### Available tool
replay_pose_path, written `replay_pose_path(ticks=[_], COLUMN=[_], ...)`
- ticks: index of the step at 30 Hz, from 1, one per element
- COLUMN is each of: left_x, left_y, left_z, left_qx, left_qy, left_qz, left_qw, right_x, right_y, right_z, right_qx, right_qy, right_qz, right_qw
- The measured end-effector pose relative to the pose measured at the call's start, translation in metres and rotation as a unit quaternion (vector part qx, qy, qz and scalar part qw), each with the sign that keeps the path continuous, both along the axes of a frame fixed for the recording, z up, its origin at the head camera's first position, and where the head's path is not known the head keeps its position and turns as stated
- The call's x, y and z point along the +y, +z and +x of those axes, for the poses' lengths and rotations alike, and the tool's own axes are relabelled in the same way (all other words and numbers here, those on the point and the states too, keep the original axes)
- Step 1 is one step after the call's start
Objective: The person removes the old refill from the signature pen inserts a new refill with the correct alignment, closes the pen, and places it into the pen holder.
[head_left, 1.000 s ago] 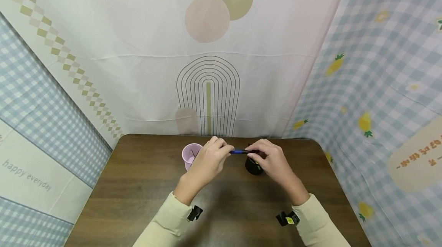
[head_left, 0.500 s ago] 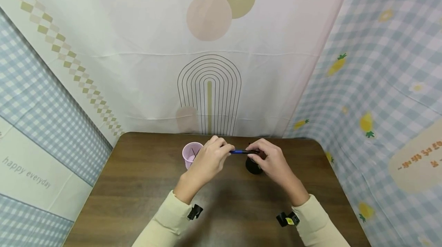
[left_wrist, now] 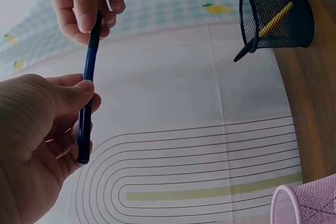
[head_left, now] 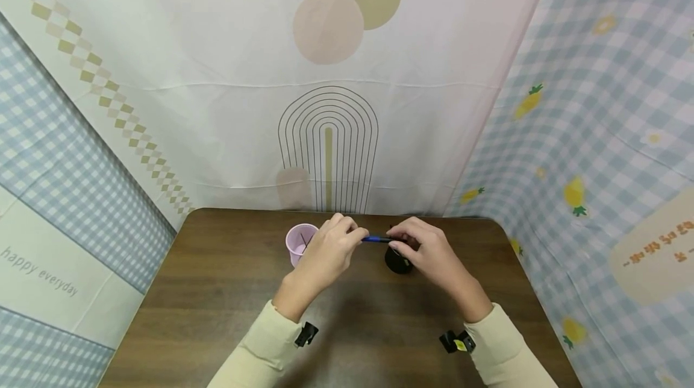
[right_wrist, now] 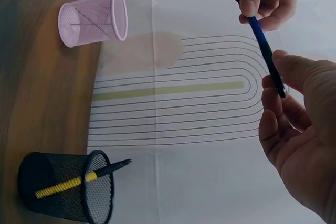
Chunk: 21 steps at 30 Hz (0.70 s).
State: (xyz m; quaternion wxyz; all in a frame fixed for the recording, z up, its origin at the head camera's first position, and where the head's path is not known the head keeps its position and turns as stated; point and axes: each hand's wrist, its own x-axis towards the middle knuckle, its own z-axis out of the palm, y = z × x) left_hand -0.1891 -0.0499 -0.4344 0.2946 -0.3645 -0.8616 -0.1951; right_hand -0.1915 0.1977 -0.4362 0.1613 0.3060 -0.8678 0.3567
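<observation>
Left hand point(head_left: 329, 250) pinches a slender blue-and-black pen point(left_wrist: 91, 62) between thumb and fingers; the blunt end projects past the grip. The right hand point(head_left: 431, 252) pinches the opposite, tapering end between thumb and fingers. Pen location: raised, bridging the two hands, blue section exposed in the gap, apart from both cups.

Surroundings: on the brown wood-grain table point(head_left: 217, 291), a pale pink cylindrical mesh cup point(right_wrist: 98, 8) stands near the left hand, which partly covers it in the head view. Thin dark lines cross it; whether these are contents or markings cannot be determined. A black cylindrical wire-mesh cup point(right_wrist: 63, 165) stands near the right hand and holds a leaning yellow-and-black pen point(right_wrist: 62, 187), black end projecting beyond the rim.

Possible faults, by judgement:

- Early release by one hand: the held pen may pivot or drop, because each grip appears limited to a small contact area on a narrow barrel.
- Opposed pull or twist: either end may slip; any separable part may come loose.
- Left wrist lowered too far: the pink cup may be nudged or tipped.
- Right hand lowered carelessly: it may catch the projecting black end and topple the black cup
</observation>
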Motion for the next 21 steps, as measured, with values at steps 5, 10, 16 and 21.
replay_pose_path(ticks=[5, 10, 16, 21], left_x=[0.0009, 0.0017, 0.0019, 0.0019], left_y=[0.0002, -0.0004, -0.0006, -0.0006], left_z=[0.0014, 0.0016, 0.0024, 0.0033], left_qx=[-0.004, -0.003, 0.005, 0.008], left_qy=[0.006, 0.005, 0.0, -0.005], left_qz=[-0.006, -0.004, 0.002, 0.009], left_qw=[1.0, 1.0, 1.0, 0.9999], right_x=[0.0001, -0.0008, -0.0015, -0.0026], right_y=[0.0024, 0.0037, 0.0026, -0.0015], right_z=[-0.0012, 0.0004, 0.0021, 0.0019], right_qx=[0.017, 0.007, 0.012, 0.054], right_qy=[0.017, 0.018, 0.018, 0.023], right_qz=[0.011, 0.015, 0.014, 0.012], right_qw=[0.9997, 0.9997, 0.9997, 0.9982])
